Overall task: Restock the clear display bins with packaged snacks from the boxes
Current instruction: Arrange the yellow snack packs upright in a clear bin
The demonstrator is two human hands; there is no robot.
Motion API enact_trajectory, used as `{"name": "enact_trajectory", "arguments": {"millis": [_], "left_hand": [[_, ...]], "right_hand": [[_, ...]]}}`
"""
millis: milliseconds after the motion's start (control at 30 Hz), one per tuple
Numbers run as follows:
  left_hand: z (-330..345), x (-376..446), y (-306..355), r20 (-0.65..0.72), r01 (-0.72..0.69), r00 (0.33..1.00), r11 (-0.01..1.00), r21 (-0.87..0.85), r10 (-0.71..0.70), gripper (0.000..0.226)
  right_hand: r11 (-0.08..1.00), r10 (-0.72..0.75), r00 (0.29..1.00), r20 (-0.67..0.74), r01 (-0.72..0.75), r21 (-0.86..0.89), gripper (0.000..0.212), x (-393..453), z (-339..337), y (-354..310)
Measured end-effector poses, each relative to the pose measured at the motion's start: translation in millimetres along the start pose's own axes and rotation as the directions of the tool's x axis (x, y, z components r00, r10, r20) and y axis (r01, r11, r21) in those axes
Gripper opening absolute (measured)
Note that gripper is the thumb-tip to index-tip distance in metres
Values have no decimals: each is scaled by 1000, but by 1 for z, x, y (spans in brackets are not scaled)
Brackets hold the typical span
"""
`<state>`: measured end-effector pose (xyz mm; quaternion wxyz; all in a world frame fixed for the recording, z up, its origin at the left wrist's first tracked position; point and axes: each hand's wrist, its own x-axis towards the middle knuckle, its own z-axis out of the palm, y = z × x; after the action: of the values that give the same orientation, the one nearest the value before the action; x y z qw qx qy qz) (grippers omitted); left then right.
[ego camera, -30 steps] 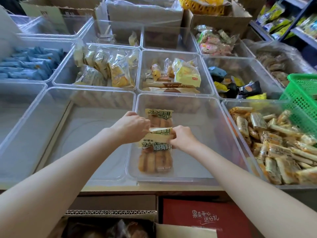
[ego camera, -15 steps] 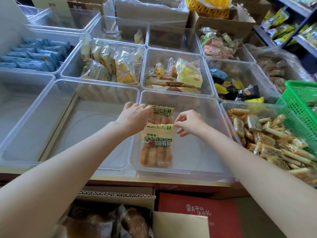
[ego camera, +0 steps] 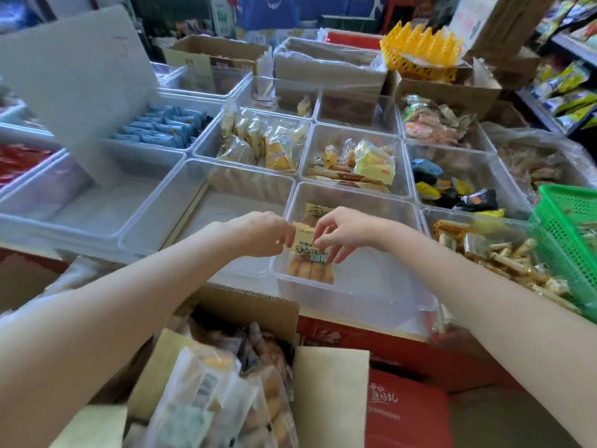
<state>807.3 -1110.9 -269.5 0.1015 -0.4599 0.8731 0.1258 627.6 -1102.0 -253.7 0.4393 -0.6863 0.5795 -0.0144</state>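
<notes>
We have lifted both hands, left hand [ego camera: 258, 234] and right hand [ego camera: 342, 234], each grip pinching the snack packet [ego camera: 310, 253] above the clear bin [ego camera: 352, 299], still repositioning it.

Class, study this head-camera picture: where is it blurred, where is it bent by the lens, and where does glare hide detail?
Head view: the cardboard box of snack packs at the bottom and both forearms are smeared by blur; bin rows curve toward the edges, a wide-angle effect; sheen on the clear bin walls and on the snack pack under the fingers softens the print.
</notes>
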Motion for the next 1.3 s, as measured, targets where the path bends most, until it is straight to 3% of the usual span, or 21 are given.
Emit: {"name": "enact_trajectory", "arguments": {"millis": [167, 333, 400, 500, 567, 633, 733, 800, 833, 867, 933, 1000, 1067, 1167, 1233, 1300], "left_hand": [[4, -67, 13, 10, 35, 999, 998, -59, -35, 23], [23, -117, 21, 170, -1, 985, 998, -64, 11, 21], [30, -131, 19, 231, -14, 972, 996, -93, 35, 21], [33, -146, 13, 264, -53, 961, 994, -100, 78, 27], [26, -153, 5, 288, -53, 952, 982, -180, 104, 31], [12, -157, -5, 201, -47, 973, 951, -307, 113, 32], [-20, -159, -12, -159, -47, 986, 838, -543, -48, 37], [-42, -158, -9, -219, -92, 970, 672, -735, -107, 42], [-50, -155, -5, -179, -84, 979, 611, -787, -95, 48], [-55, -150, -1, -146, -71, 987, 630, -773, -68, 56], [-58, -132, 8, -195, -83, 980, 833, -547, -31, 63], [-60, -111, 15, -381, -135, 924, 898, -419, -39, 42], [-71, -95, 22, -457, -127, 884, 893, -433, -96, 17], [-91, -77, 25, -422, -95, 903, 916, -389, -86, 15], [-97, -66, 19, -404, -79, 905, 877, -473, -137, 8], [-95, -53, 9, -307, -67, 926, 706, -705, -218, 9]], "right_hand": [[990, -110, 988, 104, 118, -80, 7, -38, 38, -28], [954, -17, 931, 365, 125, -274, 30, -70, 96, -48], [936, 10, 936, 352, 115, -333, 38, -70, 122, -57], [929, -51, 956, 289, 152, -337, 18, -66, 154, -71], [986, -80, 966, 245, 113, -126, 7, -68, 156, -81], [968, -83, 980, 179, 36, 250, 1, -75, 139, -92], [777, 38, 992, -122, 47, 627, 11, -85, 93, -106], [600, 180, 951, -251, 96, 794, 11, -92, 65, -110], [545, 229, 928, -295, 129, 829, 11, -95, 55, -111], [511, 257, 910, -326, 158, 845, 12, -97, 46, -111], [404, 264, 895, -360, 236, 884, 13, -99, 32, -111], [243, 248, 904, -349, 290, 926, 17, -102, 21, -107], [178, 216, 922, -321, 286, 941, 20, -103, 9, -97], [229, 167, 920, -355, 314, 921, 24, -103, -10, -75], [318, 159, 881, -446, 382, 868, 23, -102, -27, -58], [427, 134, 860, -493, 399, 812, 15, -102, -42, -41]]}}
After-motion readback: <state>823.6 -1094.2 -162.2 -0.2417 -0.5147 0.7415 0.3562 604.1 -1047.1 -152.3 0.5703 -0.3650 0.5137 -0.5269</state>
